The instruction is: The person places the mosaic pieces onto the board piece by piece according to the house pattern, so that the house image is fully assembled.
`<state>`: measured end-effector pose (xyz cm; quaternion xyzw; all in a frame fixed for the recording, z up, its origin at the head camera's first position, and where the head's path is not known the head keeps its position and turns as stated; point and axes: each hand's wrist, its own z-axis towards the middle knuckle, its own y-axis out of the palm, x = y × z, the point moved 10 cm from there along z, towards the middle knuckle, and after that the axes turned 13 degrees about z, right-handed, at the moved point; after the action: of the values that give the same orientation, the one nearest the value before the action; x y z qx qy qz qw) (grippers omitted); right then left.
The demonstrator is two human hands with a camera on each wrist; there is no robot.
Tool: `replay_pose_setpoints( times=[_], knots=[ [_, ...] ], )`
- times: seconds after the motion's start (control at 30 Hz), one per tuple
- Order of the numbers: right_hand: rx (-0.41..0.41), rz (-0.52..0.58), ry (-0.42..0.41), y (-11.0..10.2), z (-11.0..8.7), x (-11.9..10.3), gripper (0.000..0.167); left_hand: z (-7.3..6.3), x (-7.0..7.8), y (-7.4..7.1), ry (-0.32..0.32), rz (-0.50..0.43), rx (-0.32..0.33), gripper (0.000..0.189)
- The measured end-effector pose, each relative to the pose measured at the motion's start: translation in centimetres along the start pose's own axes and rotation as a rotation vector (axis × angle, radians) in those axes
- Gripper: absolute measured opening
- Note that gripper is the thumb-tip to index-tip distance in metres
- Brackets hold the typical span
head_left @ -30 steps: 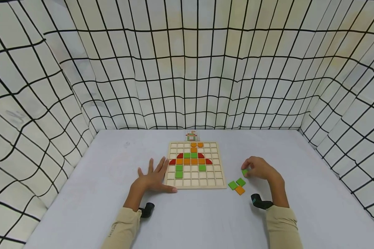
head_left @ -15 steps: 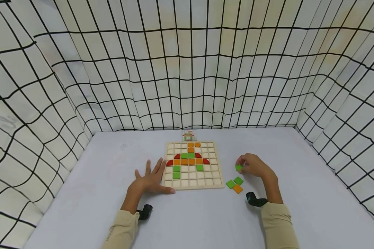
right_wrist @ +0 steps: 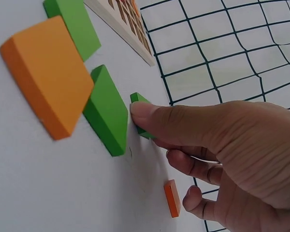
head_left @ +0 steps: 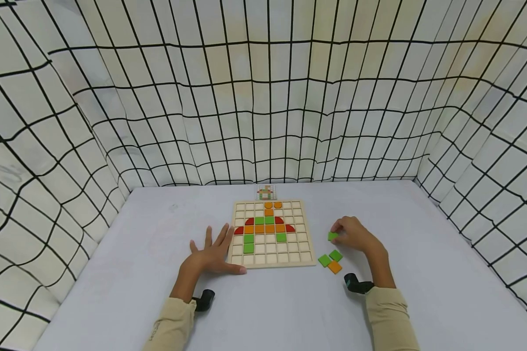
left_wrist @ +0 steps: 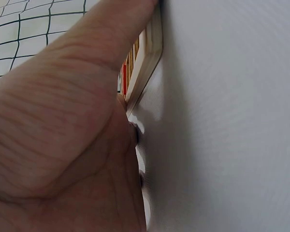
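My right hand (head_left: 354, 234) pinches a green square tile (right_wrist: 138, 98) between thumb and fingers, off the right side of the wooden grid board (head_left: 270, 259). Two more green tiles (head_left: 324, 261) and an orange tile (head_left: 334, 266) lie on the table just in front of it. Another orange piece (right_wrist: 172, 198) shows under the curled outer fingers in the right wrist view. With fingers spread, my left hand (head_left: 212, 256) rests at the board's left edge, its thumb along the near corner. Red, orange and green pieces (head_left: 270, 228) fill some of the board's cells.
A small picture card (head_left: 266, 192) with a coloured pattern lies behind the board. Black netting (head_left: 285, 122) over white walls encloses the white table (head_left: 281, 312) at the back and sides. Black wrist cameras (head_left: 356, 283) sit on both wrists.
My right hand has moved left and slightly forward, closer to the board, with the green tile pinched in it. The left hand keeps its place at the board; the head view has shifted slightly.
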<state>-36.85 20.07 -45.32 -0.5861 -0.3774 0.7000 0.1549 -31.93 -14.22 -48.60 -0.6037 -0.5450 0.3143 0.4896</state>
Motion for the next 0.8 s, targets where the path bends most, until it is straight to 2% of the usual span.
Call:
replay_pose_setpoints(
  times=[0.5, 0.7, 0.8],
  knots=[
    [0.02, -0.009, -0.01, 0.7, 0.1, -0.7, 0.02, -0.2, -0.1, 0.2, 0.005, -0.002, 0.004, 0.126],
    [0.005, 0.022, -0.079, 1.5, 0.6, -3.0, 0.019, -0.3, -0.1, 0.0, 0.0, 0.001, 0.004, 0.125],
    [-0.009, 0.033, -0.077, 1.9, 0.9, -4.0, 0.02, -0.2, 0.1, -0.1, 0.005, 0.004, 0.005, 0.124]
  ],
)
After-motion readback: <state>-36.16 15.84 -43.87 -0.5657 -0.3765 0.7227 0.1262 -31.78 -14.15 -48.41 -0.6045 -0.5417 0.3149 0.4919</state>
